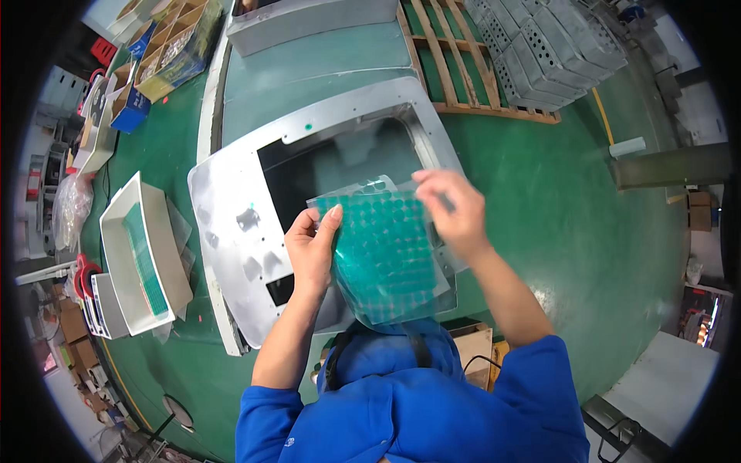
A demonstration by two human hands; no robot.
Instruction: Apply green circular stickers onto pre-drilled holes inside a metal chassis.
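Note:
My left hand [310,248] pinches the left edge of a clear sheet of round green stickers [384,251], its thumb lying on top. The sheet is held above a large silver metal housing [239,166] with a big rectangular opening. Along the sheet's upper edge, several circles look clear, without green. At the sheet's upper right corner is my right hand [457,212], thumb and forefinger drawn together. Whether a sticker or the sheet's corner lies between those fingertips is too small to make out. One green dot [309,126] sits on the housing's far rim.
A cream bin [164,258] with more green sheets stands at the left on the green worktop. Divided cardboard boxes [166,58] are at the far left. Beyond the housing lies another grey metal part [309,27]. A wooden pallet [451,58] and stacked grey perforated castings [540,46] stand far right.

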